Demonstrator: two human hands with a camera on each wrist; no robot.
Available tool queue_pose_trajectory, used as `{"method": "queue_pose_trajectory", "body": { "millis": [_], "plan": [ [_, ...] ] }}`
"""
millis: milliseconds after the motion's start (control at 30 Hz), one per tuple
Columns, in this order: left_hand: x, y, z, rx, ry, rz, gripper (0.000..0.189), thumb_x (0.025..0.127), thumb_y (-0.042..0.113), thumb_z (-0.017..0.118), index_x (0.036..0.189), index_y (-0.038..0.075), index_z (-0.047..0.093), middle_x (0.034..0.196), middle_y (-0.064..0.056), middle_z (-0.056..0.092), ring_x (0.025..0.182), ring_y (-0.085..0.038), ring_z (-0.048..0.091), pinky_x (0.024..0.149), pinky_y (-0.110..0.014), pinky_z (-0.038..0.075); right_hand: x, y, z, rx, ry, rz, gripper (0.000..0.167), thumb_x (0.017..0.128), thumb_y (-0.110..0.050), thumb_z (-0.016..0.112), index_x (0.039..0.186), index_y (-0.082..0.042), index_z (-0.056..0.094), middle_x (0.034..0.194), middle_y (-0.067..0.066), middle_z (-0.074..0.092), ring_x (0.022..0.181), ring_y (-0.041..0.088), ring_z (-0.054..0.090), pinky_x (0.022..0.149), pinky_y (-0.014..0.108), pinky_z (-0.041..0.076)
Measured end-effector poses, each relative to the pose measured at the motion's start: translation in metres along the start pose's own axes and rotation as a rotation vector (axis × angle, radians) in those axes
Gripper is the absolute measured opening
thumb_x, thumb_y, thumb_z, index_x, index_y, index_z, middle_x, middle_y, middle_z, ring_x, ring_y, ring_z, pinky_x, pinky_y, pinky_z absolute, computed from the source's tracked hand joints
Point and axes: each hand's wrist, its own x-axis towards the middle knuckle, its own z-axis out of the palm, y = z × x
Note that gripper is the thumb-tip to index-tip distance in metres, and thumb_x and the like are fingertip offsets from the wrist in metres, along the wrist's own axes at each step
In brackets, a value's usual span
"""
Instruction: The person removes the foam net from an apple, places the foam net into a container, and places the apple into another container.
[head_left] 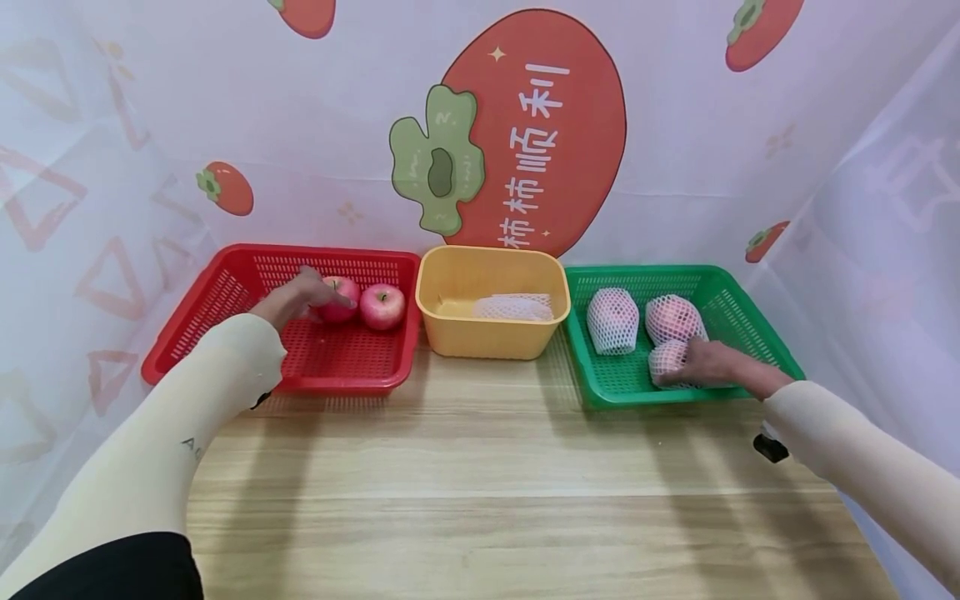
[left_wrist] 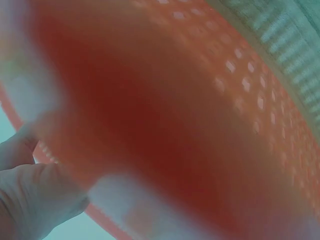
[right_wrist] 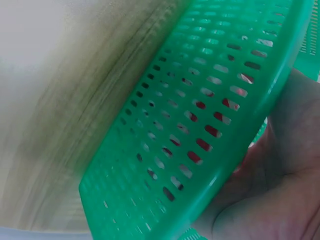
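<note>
In the head view, my left hand (head_left: 303, 293) reaches into the red basket (head_left: 352, 358) and grips the left one of two red apples (head_left: 337, 300), with the thumb lying across it. The other apple (head_left: 382, 306) sits just right of it. My right hand (head_left: 712, 367) is inside the green basket (head_left: 611, 387), its fingers round the front apple in white foam netting (head_left: 666, 360). Two more netted apples (head_left: 612, 321) lie behind and left of it. In the right wrist view, the basket's wall hides most of the fruit beside the hand (right_wrist: 275, 185).
Between the two baskets stands a yellow bin (head_left: 487, 337) with white foam netting (head_left: 513, 307) inside. All three stand at the back of a wooden table (head_left: 480, 483), against a printed cloth (head_left: 322, 108). A blurred red wall fills much of the left wrist view.
</note>
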Motion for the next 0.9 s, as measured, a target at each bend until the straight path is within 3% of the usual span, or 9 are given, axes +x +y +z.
{"method": "queue_pose_trajectory", "body": {
  "millis": [200, 533, 767, 900],
  "plan": [
    [0.01, -0.003, 0.005, 0.036, -0.017, -0.036, 0.125, 0.101, 0.025, 0.072, 0.151, -0.005, -0.039, 0.168, -0.036, -0.002, 0.146, -0.045, 0.028, 0.121, -0.052, 0.04, -0.001, 0.0, 0.006, 0.02, 0.062, -0.036, 0.083, 0.092, -0.046, 0.077, 0.128, 0.02, 0.041, 0.103, 0.028, 0.063, 0.087, 0.033, 0.06, 0.075, 0.048, 0.054],
    [0.015, -0.005, 0.005, 0.05, -0.021, -0.02, 0.122, 0.102, 0.02, 0.07, 0.151, -0.007, -0.038, 0.167, -0.039, -0.002, 0.148, -0.046, 0.03, 0.115, -0.053, 0.046, 0.002, 0.006, 0.014, 0.045, 0.13, -0.021, 0.056, 0.09, -0.045, 0.077, 0.097, 0.0, 0.046, 0.075, 0.005, 0.043, 0.066, 0.02, 0.048, 0.056, 0.032, 0.037],
    [0.012, -0.005, 0.006, 0.04, -0.018, -0.009, 0.122, 0.101, 0.021, 0.071, 0.152, -0.007, -0.036, 0.167, -0.038, -0.001, 0.149, -0.047, 0.028, 0.117, -0.054, 0.045, 0.0, 0.005, 0.009, 0.065, 0.15, -0.025, 0.057, 0.09, -0.047, 0.077, 0.097, 0.001, 0.047, 0.076, 0.007, 0.046, 0.064, 0.02, 0.048, 0.055, 0.031, 0.037],
    [0.009, -0.006, 0.003, 0.064, -0.039, 0.014, 0.122, 0.102, 0.026, 0.069, 0.151, -0.009, -0.037, 0.167, -0.039, -0.009, 0.156, -0.051, 0.014, 0.125, -0.058, 0.031, -0.004, 0.001, 0.003, 0.047, 0.16, -0.006, 0.061, 0.09, -0.048, 0.077, 0.101, 0.004, 0.048, 0.081, 0.011, 0.05, 0.068, 0.023, 0.051, 0.056, 0.031, 0.04]
  ]
}}
